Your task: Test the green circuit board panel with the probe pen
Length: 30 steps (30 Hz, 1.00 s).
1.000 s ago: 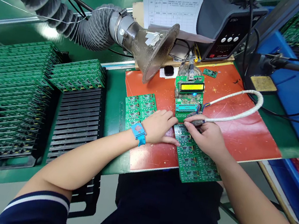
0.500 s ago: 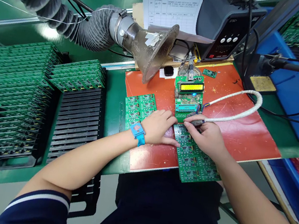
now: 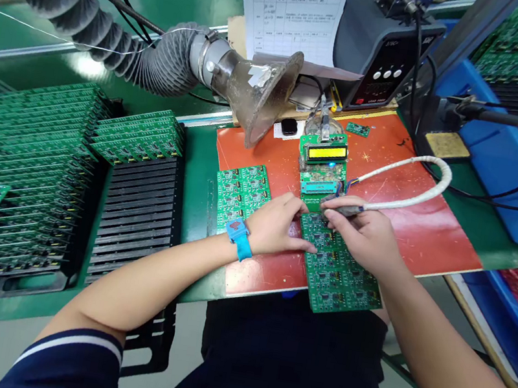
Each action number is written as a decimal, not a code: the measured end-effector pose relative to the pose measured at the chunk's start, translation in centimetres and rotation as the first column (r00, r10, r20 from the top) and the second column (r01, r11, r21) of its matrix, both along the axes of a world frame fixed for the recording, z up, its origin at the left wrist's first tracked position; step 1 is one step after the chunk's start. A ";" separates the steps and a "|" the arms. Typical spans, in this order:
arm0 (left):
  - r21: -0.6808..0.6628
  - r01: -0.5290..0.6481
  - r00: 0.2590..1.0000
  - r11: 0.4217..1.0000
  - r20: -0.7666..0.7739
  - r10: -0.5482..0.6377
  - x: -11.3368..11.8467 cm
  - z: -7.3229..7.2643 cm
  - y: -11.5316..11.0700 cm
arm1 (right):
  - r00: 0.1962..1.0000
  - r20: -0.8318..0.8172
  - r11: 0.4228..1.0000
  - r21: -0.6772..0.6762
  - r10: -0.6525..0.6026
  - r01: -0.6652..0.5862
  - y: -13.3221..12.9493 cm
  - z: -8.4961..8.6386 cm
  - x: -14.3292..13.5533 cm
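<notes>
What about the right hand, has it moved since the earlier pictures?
Yes: the right hand has shifted slightly rightward, judged against the yellow display.

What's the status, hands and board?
Left hand open at left edge of green panel. Right hand gripping cabled probe at panel's far end. Right hand hides part of panel.

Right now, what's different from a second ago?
Your right hand has edged slightly rightward, uncovering a bit more of the far end of the circuit board. It still holds the corded tool; nothing was visibly grabbed or released. Your left hand stays by the board's left edge, and the yellow screen remains lit.
</notes>
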<state>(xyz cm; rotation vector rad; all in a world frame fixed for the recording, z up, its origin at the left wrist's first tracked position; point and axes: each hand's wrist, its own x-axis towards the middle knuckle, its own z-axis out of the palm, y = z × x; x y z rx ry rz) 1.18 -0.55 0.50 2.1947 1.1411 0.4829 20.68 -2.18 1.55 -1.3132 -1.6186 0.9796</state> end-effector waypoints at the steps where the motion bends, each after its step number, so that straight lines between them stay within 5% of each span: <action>1: -0.103 -0.021 0.996 0.994 0.087 0.030 0.2 0.1 -0.2 | 0.998 -0.056 1.000 -0.015 -0.011 0.011 -0.2 0.6 0.2; 3: -0.376 -0.018 0.957 0.927 0.262 0.125 0.5 0.4 -0.6 | 0.976 -0.213 0.999 -0.033 -0.037 0.030 -0.3 1.7 0.9; 5: -0.606 0.038 0.895 0.794 0.375 0.243 0.7 0.9 -0.7 | 0.926 -0.372 0.998 -0.012 -0.061 0.061 -0.2 2.6 1.7; 7: -0.707 0.075 0.843 0.704 0.422 0.333 0.4 1.9 -0.5 | 0.883 -0.462 0.995 0.011 -0.086 0.103 0.1 2.9 2.7; 12: -0.646 -0.120 0.786 0.754 0.402 0.470 -3.3 4.0 1.4 | 0.916 -0.368 0.988 -0.062 -0.156 0.143 1.3 0.5 4.2; 18: -0.486 -0.535 0.596 0.691 0.363 0.717 -8.3 1.0 2.7 | 0.978 -0.165 0.988 -0.106 -0.128 0.112 1.2 -2.9 3.5; 22: -0.394 -0.637 0.547 0.663 0.375 0.748 -9.6 -0.7 3.1 | 0.982 -0.138 0.989 -0.083 -0.131 0.120 1.1 -3.3 3.1; 30: -0.349 -0.701 0.494 0.622 0.392 0.776 -11.0 -1.2 4.3 | 0.986 -0.073 0.987 -0.064 -0.151 0.147 0.8 -3.5 3.3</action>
